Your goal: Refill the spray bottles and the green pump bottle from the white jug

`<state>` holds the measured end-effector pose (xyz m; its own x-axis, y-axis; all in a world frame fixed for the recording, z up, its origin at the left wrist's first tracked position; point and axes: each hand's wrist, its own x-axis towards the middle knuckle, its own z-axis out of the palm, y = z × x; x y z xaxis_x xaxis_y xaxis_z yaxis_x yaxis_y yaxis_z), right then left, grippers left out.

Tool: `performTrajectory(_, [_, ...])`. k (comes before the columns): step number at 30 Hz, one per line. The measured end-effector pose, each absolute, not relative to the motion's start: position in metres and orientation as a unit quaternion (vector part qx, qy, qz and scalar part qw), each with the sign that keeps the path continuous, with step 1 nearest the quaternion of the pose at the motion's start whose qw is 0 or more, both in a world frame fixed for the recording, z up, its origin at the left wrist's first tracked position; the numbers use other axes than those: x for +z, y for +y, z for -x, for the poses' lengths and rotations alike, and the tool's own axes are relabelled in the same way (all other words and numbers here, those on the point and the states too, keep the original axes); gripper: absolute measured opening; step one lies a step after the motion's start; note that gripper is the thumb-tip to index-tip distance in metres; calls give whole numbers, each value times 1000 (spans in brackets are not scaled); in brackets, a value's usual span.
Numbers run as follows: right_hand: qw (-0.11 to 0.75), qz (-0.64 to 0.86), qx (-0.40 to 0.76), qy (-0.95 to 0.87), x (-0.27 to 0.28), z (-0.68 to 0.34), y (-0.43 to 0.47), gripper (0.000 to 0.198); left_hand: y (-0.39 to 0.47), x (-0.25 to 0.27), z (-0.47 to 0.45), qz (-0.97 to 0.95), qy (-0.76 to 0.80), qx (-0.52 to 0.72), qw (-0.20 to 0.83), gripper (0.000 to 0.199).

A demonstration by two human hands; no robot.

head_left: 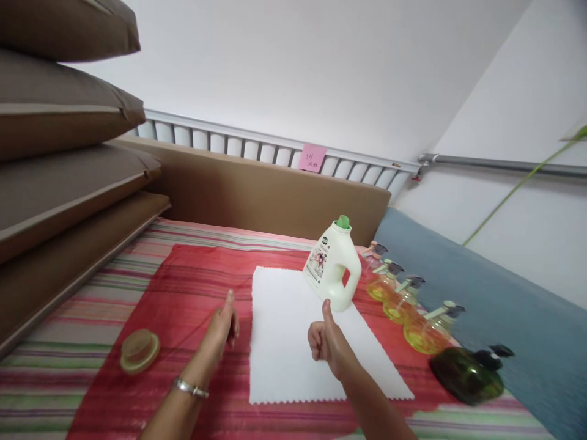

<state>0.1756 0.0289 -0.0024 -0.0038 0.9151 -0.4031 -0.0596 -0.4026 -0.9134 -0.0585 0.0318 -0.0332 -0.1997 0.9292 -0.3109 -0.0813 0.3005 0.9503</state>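
Observation:
My left hand (225,324) is held above the red cloth (202,275), thumb up and fingers curled in, with nothing in it. Over the white scallop-edged sheet (284,342), my right hand (329,342) makes a similar thumb-up fist, also holding nothing. A pale green jug (328,263) with a handle stands upright at the sheet's far right, just beyond my right hand and seemingly apart from it. Its neck shows a green spout and no cap. To the left of my left hand lies a round, translucent yellowish cap (140,349).
Several pump bottles with yellow or pink contents (424,333) line the right side, with a dark green pump bottle (468,373) nearest me. Brown cushions (68,177) are stacked at left. A brown padded board (257,195) and a radiator (233,145) with a pink note (312,157) stand behind.

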Motion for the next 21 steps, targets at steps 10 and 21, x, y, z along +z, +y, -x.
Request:
performTrajectory(10, [365, 598, 617, -359, -6, -189, 26, 72, 32, -38, 57, -363, 620, 459, 522, 75])
performTrajectory(21, [267, 461, 577, -619, 0, -119, -22, 39, 34, -41, 55, -341, 578, 512, 536, 74])
